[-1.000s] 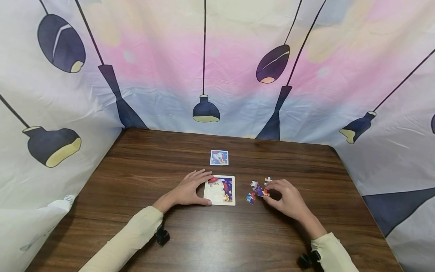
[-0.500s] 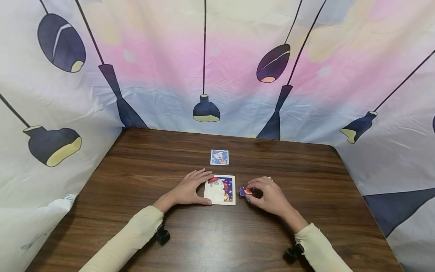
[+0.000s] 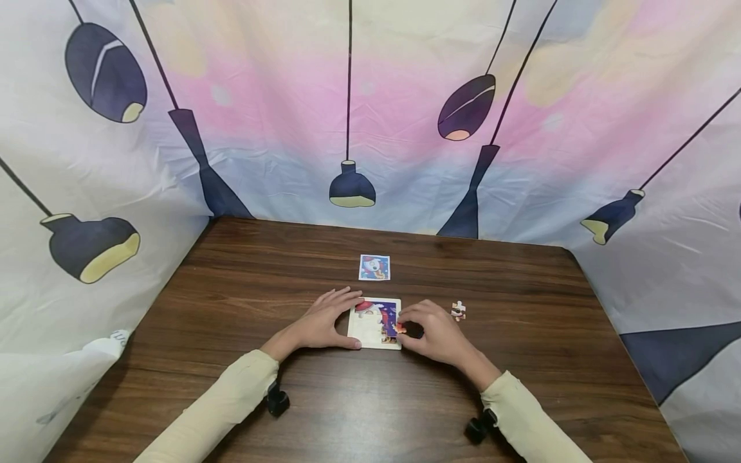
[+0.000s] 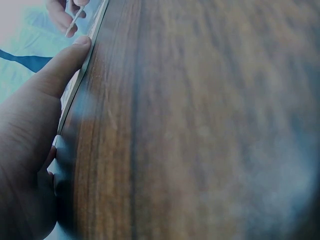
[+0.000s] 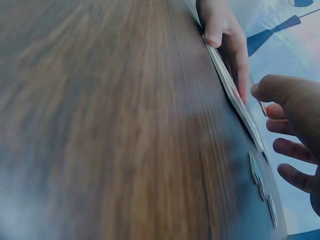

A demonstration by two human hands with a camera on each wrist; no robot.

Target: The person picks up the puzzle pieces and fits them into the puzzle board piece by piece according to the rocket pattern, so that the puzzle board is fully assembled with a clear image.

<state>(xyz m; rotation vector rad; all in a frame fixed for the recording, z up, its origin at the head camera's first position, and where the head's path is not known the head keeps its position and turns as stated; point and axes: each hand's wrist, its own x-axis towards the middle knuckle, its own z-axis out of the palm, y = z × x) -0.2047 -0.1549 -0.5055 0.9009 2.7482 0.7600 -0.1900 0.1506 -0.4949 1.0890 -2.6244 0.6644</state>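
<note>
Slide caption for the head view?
Left hand on puzzle tray, right hand pinching a piece at the tray's right edge.

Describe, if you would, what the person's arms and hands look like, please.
The left sleeve and right sleeve are both long, cream and plain. A small black device sits at each cuff, one on the left and one on the right. The left hand and right hand are bare, without gloves.

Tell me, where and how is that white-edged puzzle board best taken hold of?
Probably by the left edge of the puzzle board, coming from the person's left and spanning both left corners. It lies flat with a thin rim; the left grip rests along that side, and the right grip holds a puzzle piece at the opposite edge.
</note>
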